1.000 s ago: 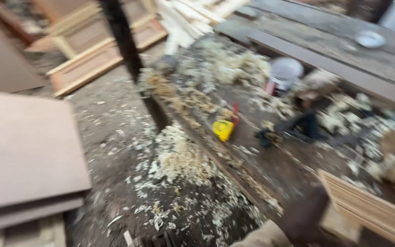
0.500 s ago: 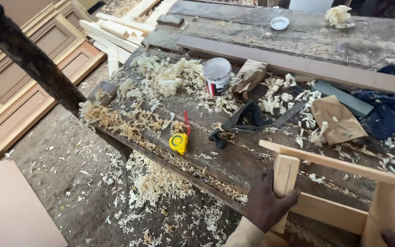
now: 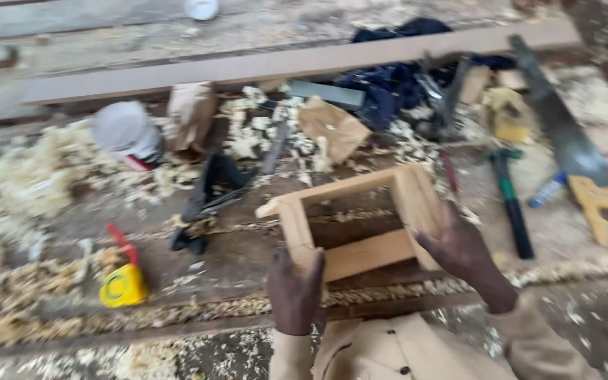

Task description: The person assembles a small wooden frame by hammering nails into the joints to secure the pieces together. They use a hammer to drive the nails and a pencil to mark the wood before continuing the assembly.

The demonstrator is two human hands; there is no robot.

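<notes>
A small rectangular wooden frame (image 3: 360,225) made of pale planed boards stands on the workbench (image 3: 248,253) right in front of me. My left hand (image 3: 295,292) grips the frame's near left upright. My right hand (image 3: 462,253) clasps its right side board. Both hands hold the frame, which rests on the bench's front part among wood shavings.
A yellow tape measure (image 3: 122,285) lies at the front left. A white can (image 3: 127,134), crumpled brown paper (image 3: 333,127), a dark cloth (image 3: 388,84), a hammer (image 3: 509,204) and a handsaw (image 3: 571,148) lie about the bench. A long plank (image 3: 283,63) runs along the back.
The view swung right from the floor and stacked frames to the bench. The wooden frame, held at the right edge before, now stands in front of me with both hands on it.
</notes>
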